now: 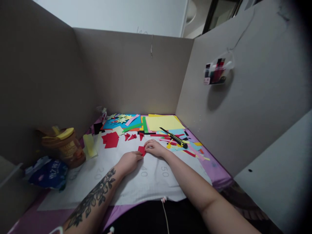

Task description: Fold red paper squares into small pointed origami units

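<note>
A small red paper square (140, 149) is between my two hands, low over the white sheet (122, 191) with printed numbers. My left hand (130, 161) grips its lower left edge, fingers pressed together. On the paper's right side, my right hand (155, 148) pinches the edge between thumb and fingers. Just beyond lie several small folded red paper pieces (132, 136). To their left rests a pile of red paper squares (111, 140).
A black and yellow utility knife (175, 139) lies among coloured paper scraps at right. Yellow sheets (165, 123) and a blue sheet (109, 124) bearing paper stars are at the back. A brown container (65, 143) and blue packet (47, 173) stand left. Grey panels (131, 74) enclose the table.
</note>
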### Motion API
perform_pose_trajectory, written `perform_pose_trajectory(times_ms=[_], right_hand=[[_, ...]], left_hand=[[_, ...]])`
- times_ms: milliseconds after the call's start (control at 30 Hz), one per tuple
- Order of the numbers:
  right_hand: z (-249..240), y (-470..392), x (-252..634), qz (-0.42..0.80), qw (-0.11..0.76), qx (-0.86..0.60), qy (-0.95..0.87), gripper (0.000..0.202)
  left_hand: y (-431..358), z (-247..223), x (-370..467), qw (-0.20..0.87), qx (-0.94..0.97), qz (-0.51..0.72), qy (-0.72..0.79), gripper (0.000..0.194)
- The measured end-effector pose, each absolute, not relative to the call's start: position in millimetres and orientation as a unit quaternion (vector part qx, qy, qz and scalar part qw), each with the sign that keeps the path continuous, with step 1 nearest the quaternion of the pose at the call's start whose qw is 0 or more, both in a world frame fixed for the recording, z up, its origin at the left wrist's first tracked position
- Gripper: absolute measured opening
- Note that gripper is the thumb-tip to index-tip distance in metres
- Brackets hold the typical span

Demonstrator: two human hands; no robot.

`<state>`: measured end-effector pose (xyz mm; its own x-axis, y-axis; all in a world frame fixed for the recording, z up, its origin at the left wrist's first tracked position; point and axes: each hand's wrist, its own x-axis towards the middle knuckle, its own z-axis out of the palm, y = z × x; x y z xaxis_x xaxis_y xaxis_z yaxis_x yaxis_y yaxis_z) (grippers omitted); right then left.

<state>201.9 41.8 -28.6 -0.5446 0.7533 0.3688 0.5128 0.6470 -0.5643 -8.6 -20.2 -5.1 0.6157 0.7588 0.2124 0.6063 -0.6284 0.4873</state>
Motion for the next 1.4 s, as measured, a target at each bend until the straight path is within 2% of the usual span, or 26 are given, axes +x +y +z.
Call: perform_pose_trajectory(times_ms=[233,467,700,1400], right_hand=[[-24.2,39.7,191.5,0.175,0.263,-0.473,-0.823,0.009],[-20.1,41.1,189.1,0.192,0.227,-0.491,-0.818,0.009],[-14.8,46.7,187.5,0.226,0.197,-0.507,-0.808,0.010],[-17.7,42.2,180.4,0.172,0.201,-0.541,-0.798,0.010]], left_hand=[[-24.1,0.2,-5.8,0.109,0.913,0.147,0.363,0.038],[-31.4,5.4,3.1,0.056,0.902,0.100,0.416,0.036],[-30.1,2.7,3.7,0.067,0.905,0.092,0.410,0.034],[-28.4,-0.7,2.9,0.069,0.905,0.116,0.404,0.032]])
